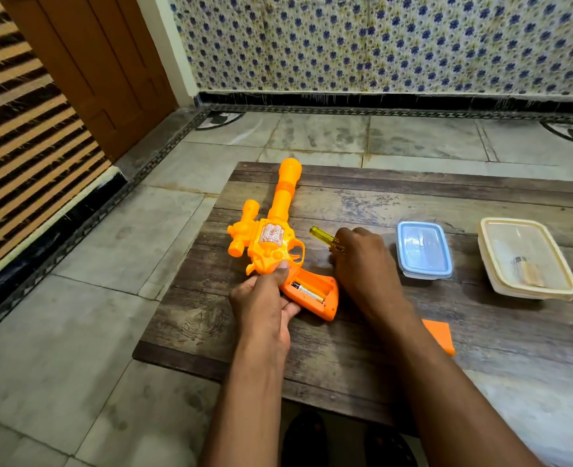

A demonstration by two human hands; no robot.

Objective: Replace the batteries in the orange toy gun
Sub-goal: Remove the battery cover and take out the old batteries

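The orange toy gun (271, 230) lies on the low wooden table (379, 203), barrel pointing away from me. Its grip compartment is open and a black-and-gold battery (307, 292) lies inside. My left hand (261, 298) holds the gun at the grip, thumb pressed on its body. My right hand (362, 261) rests knuckles-up just right of the gun, fingers curled around a screwdriver with a yellow clear handle (324, 236). The orange battery cover (440, 335) lies on the table by my right forearm.
A small blue-lidded box (425, 249) stands right of my right hand. Farther right is a cream container (528, 257) with two batteries (528, 269) inside. The table stands on a tiled floor; a wooden door and a patterned wall lie beyond.
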